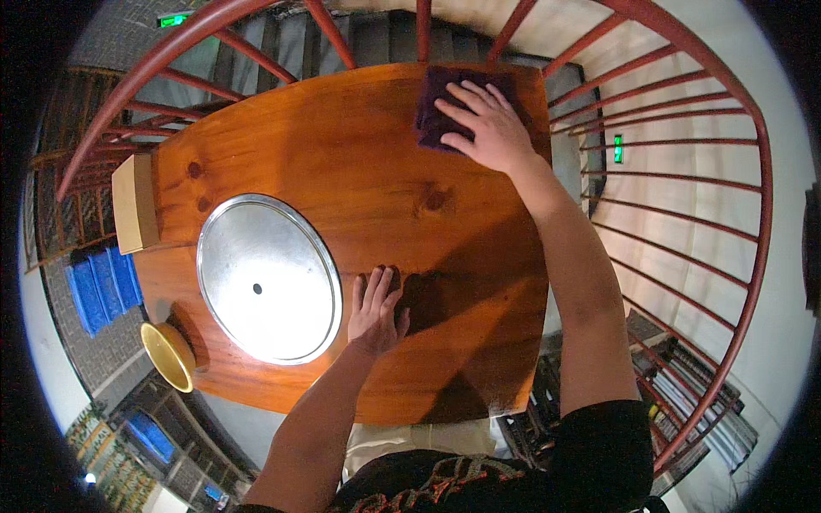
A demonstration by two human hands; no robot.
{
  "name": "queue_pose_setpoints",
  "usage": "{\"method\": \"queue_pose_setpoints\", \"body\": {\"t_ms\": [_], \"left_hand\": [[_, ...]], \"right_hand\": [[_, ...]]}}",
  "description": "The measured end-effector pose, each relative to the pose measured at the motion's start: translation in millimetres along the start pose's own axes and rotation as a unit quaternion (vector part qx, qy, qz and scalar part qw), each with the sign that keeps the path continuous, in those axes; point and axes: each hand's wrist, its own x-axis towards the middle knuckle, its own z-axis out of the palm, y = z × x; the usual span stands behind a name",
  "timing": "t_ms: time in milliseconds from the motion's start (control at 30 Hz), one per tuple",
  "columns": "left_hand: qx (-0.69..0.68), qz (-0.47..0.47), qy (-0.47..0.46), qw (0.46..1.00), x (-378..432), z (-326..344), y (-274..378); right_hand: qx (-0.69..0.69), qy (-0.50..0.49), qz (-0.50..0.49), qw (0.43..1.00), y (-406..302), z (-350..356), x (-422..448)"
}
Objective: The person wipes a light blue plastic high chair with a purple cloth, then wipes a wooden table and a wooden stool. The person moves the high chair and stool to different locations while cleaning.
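Under my right hand (490, 128) lies a dark purple cloth (439, 106), pressed flat at the far right corner of a varnished wooden table (378, 160). The fingers are spread over the cloth and do not visibly grip it. My left hand (377, 311) rests on or just above the bare wood near the table's middle, its fingers slightly apart and holding nothing. Just left of that hand is a round, shiny metal lid or tray (269, 256) with a small dark hole, lying on the table.
A yellow bowl (168, 356) stands at the table's left edge. A cardboard box (135, 204) is at the far left corner. Red metal railings (673, 183) curve around the far and right sides, with stairs (378, 42) beyond. Blue crates (102, 288) sit lower at the left.
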Motion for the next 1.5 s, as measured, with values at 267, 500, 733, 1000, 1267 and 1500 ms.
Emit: {"method": "queue_pose_setpoints", "body": {"t_ms": [267, 500, 733, 1000, 1267, 1500], "left_hand": [[-0.010, 0.023, 0.044, 0.999, -4, -2, -2], [-0.008, 0.064, 0.122, 0.990, 0, 1, 1], [-0.014, 0.094, 0.166, 0.981, -5, 7, 1], [-0.063, 0.126, 0.248, 0.958, -25, 22, -12], [-0.395, 0.172, 0.035, 0.902, -87, -12, 31], [-0.636, 0.187, -0.227, 0.713, -265, -28, 136]], "right_hand": [[0.129, -0.036, -0.047, 0.990, -108, -11, -86], [0.134, -0.089, -0.041, 0.986, -173, -22, -173], [0.151, -0.105, 0.004, 0.983, -227, -35, -232], [0.123, -0.030, 0.101, 0.987, -316, -23, -294], [0.863, 0.294, 0.287, 0.294, -406, -69, -317], [0.882, 0.422, 0.159, 0.139, -559, -188, -406]]}}
